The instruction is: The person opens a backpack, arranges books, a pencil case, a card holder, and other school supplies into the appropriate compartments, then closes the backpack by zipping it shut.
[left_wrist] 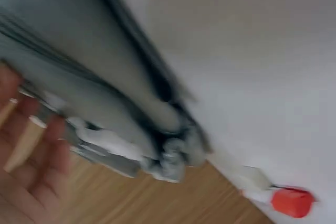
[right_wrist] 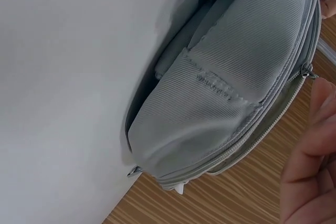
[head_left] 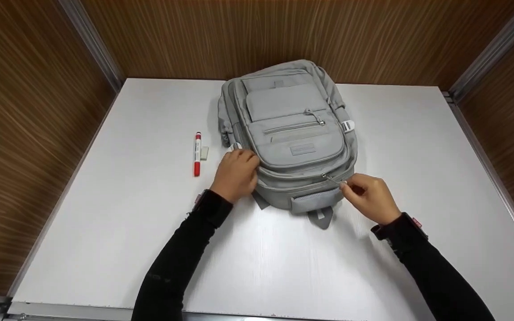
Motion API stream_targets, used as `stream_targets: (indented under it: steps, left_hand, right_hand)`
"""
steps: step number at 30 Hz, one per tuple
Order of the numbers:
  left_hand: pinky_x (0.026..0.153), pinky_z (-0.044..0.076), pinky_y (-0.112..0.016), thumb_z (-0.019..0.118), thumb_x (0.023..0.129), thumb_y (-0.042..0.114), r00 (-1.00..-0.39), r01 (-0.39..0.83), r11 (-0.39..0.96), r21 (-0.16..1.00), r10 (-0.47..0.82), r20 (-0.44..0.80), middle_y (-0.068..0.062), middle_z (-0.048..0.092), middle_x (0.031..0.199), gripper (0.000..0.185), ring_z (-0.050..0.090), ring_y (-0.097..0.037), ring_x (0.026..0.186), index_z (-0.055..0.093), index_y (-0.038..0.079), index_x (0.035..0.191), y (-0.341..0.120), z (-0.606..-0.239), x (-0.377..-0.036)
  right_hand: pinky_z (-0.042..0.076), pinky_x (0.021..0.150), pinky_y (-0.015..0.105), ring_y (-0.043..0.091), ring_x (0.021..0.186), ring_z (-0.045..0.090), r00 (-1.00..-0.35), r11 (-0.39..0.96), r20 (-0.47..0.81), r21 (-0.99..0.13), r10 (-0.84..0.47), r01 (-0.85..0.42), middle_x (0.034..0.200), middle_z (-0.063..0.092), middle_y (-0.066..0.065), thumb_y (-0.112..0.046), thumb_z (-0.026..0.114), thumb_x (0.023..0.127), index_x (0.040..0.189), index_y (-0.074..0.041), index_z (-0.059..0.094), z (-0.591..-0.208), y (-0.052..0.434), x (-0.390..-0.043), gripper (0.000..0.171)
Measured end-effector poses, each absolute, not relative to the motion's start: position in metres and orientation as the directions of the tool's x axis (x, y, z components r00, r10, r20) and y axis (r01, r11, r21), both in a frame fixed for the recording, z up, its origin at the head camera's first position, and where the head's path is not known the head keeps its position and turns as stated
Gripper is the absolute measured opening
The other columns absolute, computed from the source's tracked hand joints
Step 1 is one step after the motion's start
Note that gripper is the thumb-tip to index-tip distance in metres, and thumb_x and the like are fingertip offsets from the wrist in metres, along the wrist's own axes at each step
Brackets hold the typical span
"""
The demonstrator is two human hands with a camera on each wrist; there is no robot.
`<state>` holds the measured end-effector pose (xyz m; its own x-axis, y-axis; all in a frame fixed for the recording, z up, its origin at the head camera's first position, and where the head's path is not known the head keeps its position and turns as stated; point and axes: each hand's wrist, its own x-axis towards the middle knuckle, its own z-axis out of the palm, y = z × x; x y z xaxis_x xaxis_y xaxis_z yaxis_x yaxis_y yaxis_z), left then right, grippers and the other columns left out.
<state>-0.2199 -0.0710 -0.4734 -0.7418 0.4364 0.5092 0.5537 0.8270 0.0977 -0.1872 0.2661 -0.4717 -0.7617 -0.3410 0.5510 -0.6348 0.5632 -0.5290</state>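
A grey backpack (head_left: 297,102) lies front side up on a white table, its top toward the back wall. My right hand (head_left: 370,196) pinches a zipper pull (head_left: 332,179) near the bag's lower right corner. In the right wrist view, the zipper slider (right_wrist: 306,70) sits at the fingertips, and the zip gapes along the edge below it. My left hand (head_left: 237,174) grips the bag's lower left edge with curled fingers. The left wrist view is blurred there, and the exact hold of those fingers (left_wrist: 50,150) is partly hidden.
Left of the backpack lie a red and white marker (head_left: 197,154) and a small pale block (head_left: 204,153) beside it. Brown wood-grain panels (head_left: 185,40) enclose the table (head_left: 118,214) at the back and both sides.
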Motion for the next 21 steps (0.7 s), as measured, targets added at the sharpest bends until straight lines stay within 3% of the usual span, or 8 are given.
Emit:
stream_targets:
  steps: [3, 9, 14, 21]
  left_hand:
    - [0.085, 0.050, -0.040, 0.059, 0.088, 0.024, -0.752, 0.517, 0.855, 0.045, 0.428, 0.501, -0.008, 0.068, 0.100, 0.021, 0.061, -0.027, 0.095, 0.067, 0.009, 0.100, -0.049, -0.468, -0.207]
    - [0.079, 0.053, -0.029, 0.062, 0.093, 0.032, -0.701, 0.571, 0.821, -0.011, 0.495, 0.513, -0.001, 0.068, 0.096, 0.020, 0.061, -0.017, 0.086, 0.071, 0.015, 0.098, 0.004, -0.463, -0.195]
    - [0.070, 0.052, -0.027, 0.065, 0.091, 0.026, -0.681, 0.565, 0.821, -0.084, 0.521, 0.514, 0.001, 0.066, 0.095, 0.013, 0.060, -0.016, 0.082, 0.072, 0.016, 0.095, 0.035, -0.462, -0.197]
    - [0.068, 0.055, -0.027, 0.065, 0.088, 0.013, -0.730, 0.528, 0.846, -0.071, 0.496, 0.471, -0.001, 0.065, 0.095, 0.010, 0.062, -0.018, 0.082, 0.071, 0.014, 0.096, 0.050, -0.461, -0.203]
  right_hand:
    - [0.035, 0.055, 0.013, -0.001, 0.060, 0.043, -0.753, 0.543, 0.553, -0.532, -0.358, -0.649, 0.064, 0.052, -0.006, 0.005, 0.068, 0.082, 0.068, -0.008, 0.061, -0.473, 0.258, -0.186, 0.021]
    - [0.037, 0.056, 0.013, 0.000, 0.061, 0.045, -0.736, 0.514, 0.559, -0.533, -0.382, -0.672, 0.065, 0.053, -0.004, 0.006, 0.066, 0.083, 0.069, -0.008, 0.060, -0.472, 0.242, -0.186, 0.020]
    - [0.038, 0.055, 0.013, -0.001, 0.061, 0.045, -0.721, 0.502, 0.568, -0.523, -0.397, -0.689, 0.064, 0.051, -0.003, 0.006, 0.066, 0.083, 0.069, -0.008, 0.060, -0.473, 0.234, -0.189, 0.020]
    - [0.038, 0.055, 0.013, 0.000, 0.060, 0.046, -0.717, 0.507, 0.596, -0.520, -0.361, -0.687, 0.064, 0.054, -0.002, 0.005, 0.066, 0.083, 0.069, -0.007, 0.061, -0.469, 0.242, -0.192, 0.019]
